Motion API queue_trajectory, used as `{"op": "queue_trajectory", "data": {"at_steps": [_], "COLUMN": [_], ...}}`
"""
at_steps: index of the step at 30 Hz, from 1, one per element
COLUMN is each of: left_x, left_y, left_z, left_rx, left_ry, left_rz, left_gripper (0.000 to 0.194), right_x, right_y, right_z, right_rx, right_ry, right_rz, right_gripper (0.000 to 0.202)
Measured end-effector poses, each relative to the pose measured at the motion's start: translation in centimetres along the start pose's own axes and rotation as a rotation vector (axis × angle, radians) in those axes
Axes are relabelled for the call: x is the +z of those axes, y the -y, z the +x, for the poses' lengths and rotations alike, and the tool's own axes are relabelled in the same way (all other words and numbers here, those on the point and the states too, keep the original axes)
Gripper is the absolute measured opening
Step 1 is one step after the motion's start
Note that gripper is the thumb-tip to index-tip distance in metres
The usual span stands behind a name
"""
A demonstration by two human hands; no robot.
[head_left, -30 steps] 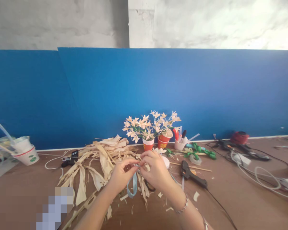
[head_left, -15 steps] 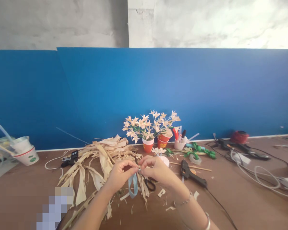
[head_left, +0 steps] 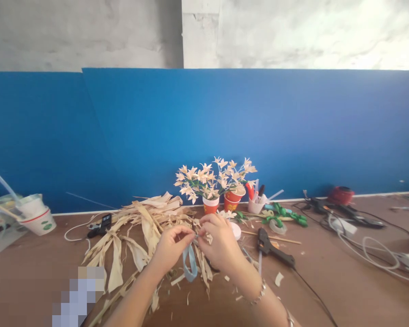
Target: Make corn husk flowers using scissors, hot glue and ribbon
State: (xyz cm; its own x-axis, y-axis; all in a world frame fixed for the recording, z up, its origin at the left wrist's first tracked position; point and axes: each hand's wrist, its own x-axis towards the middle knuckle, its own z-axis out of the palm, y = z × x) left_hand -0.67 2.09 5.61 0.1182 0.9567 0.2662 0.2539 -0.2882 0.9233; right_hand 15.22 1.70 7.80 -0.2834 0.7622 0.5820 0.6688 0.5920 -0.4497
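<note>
My left hand is closed in a pinch, with a loop of light blue ribbon-like tape hanging below its fingertips. Almost touching it, my right hand is also pinched, at a small bluish piece between the two hands that the fingers mostly hide. A thin pale wire-like line shows to the left, in front of the blue panel; whether it runs into my fingers cannot be made out. Dry corn husks lie piled under and left of my hands. Behind them, cream husk-like flowers stand in a red paper cup.
A black glue gun with its cord lies to the right, near a tape roll and green bundles. A white cup holds pens. Cables spread at far right; a paper cup stands far left.
My right hand has turned over the pinch and its wrist has shifted left. The pale wire-like line has moved left and down. The blue loop hangs nearly as before.
</note>
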Motion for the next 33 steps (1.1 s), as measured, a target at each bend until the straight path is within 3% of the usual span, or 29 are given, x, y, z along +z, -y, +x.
{"op": "queue_trajectory", "data": {"at_steps": [11, 17, 22, 25, 29, 31, 33], "left_x": [-0.3, -0.6, -1.4, -1.7, -1.7, -1.6, -1.4], "left_y": [-0.3, -0.2, -1.0, -1.3, -1.5, -1.6, -1.5], "left_z": [0.1, 0.2, 0.0, -0.1, -0.2, -0.2, -0.2], "left_rx": [0.088, 0.133, 0.155, 0.173, 0.147, 0.118, 0.085], "left_ry": [-0.042, -0.01, 0.08, 0.124, 0.141, 0.127, 0.098], "left_rz": [-0.021, -0.069, -0.063, -0.074, -0.066, -0.037, -0.003], "left_gripper": [0.01, 0.011, 0.009, 0.01, 0.013, 0.013, 0.012], "right_x": [0.0, -0.3, -0.5, -0.3, -0.3, -0.3, -0.3], "right_y": [0.2, 0.2, -0.3, -0.8, -1.0, -0.8, -0.4], "right_z": [0.0, 0.3, 0.3, 0.2, 0.1, 0.1, 0.1], "right_rx": [0.03, 0.274, 0.508, 0.559, 0.557, 0.538, 0.473], "right_ry": [-0.029, 0.104, 0.379, 0.47, 0.509, 0.481, 0.376], "right_rz": [0.048, 0.481, 1.015, 1.162, 1.138, 0.974, 0.724], "right_gripper": [0.013, 0.011, 0.004, 0.002, 0.003, 0.007, 0.011]}}
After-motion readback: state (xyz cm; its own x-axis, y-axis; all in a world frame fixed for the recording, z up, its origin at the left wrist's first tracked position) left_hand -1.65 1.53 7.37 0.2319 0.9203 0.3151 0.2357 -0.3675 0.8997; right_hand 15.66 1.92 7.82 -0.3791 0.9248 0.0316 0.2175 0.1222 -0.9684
